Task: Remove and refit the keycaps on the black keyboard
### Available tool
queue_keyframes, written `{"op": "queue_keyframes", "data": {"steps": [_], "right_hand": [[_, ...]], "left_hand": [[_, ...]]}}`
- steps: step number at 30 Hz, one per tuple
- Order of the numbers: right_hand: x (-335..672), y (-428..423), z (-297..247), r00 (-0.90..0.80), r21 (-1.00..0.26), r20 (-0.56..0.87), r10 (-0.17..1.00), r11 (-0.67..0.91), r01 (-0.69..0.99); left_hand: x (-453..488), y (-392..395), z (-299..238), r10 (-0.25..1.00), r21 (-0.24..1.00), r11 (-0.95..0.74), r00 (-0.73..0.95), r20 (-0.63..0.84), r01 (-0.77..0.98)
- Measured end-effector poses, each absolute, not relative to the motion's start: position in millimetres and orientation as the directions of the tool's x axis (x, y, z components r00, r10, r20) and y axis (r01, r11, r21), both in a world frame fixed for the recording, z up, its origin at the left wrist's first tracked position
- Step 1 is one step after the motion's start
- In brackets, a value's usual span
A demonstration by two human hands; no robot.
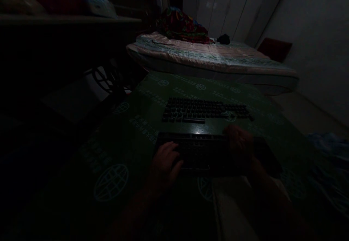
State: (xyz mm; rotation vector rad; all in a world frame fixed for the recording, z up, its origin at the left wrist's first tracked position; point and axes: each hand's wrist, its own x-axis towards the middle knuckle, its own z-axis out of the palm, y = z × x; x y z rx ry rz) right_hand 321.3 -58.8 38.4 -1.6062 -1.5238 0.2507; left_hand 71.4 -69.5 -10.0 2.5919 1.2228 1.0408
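A black keyboard body [207,153] lies lengthwise before me on the green table. My left hand [167,163] rests on its left end, fingers stretched out and lightly apart. Over its right part my right hand [240,143] is closed with the fingers curled in; whatever they may hold is hidden in the dark. Beyond the keyboard body, loose black keycaps [193,109] are laid out in rows like a keyboard, with a long space bar keycap [194,120] along the near row. Fine detail on the keyboard body is too dark to make out.
The green table [141,139] has pale globe prints and lettering. A beige cloth or paper [231,204] lies at its near side. Behind stands a bed [212,57] with a red patterned blanket [182,26]. A shelf [68,20] with bags is at upper left.
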Motion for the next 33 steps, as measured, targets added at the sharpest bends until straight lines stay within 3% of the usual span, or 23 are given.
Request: {"op": "queue_keyframes", "data": {"steps": [4, 8, 12, 15, 22, 27, 33], "right_hand": [[323, -79, 48, 0.263, -0.859, 0.185, 0.947, 0.026, 0.511], [330, -83, 53, -0.037, -0.924, -0.087, 0.996, -0.067, 0.376], [338, -84, 45, -0.196, -0.943, -0.192, 0.962, -0.125, 0.308], [339, -85, 42, -0.194, -0.944, -0.167, 0.967, -0.100, 0.313], [334, -87, 49, -0.377, -0.931, 0.025, 0.926, 0.160, 0.329], [331, -87, 50, -0.477, -0.871, 0.044, 0.878, 0.268, 0.412], [336, -88, 50, -0.509, -0.866, 0.019, 0.860, 0.268, 0.422]], "left_hand": [[77, -78, 0, 0.696, 0.313, -0.698, 0.508, 0.507, 0.644], [91, -87, 14, 0.686, 0.290, -0.725, 0.619, 0.382, 0.624], [114, -87, 21, 0.672, 0.342, -0.739, 0.673, 0.307, 0.581], [129, -81, 18, 0.667, 0.405, -0.737, 0.678, 0.309, 0.541], [138, -76, 5, 0.645, 0.440, -0.753, 0.684, 0.341, 0.490], [138, -77, 3, 0.627, 0.410, -0.772, 0.687, 0.367, 0.486], [143, -79, 3, 0.626, 0.378, -0.774, 0.700, 0.342, 0.508]]}}
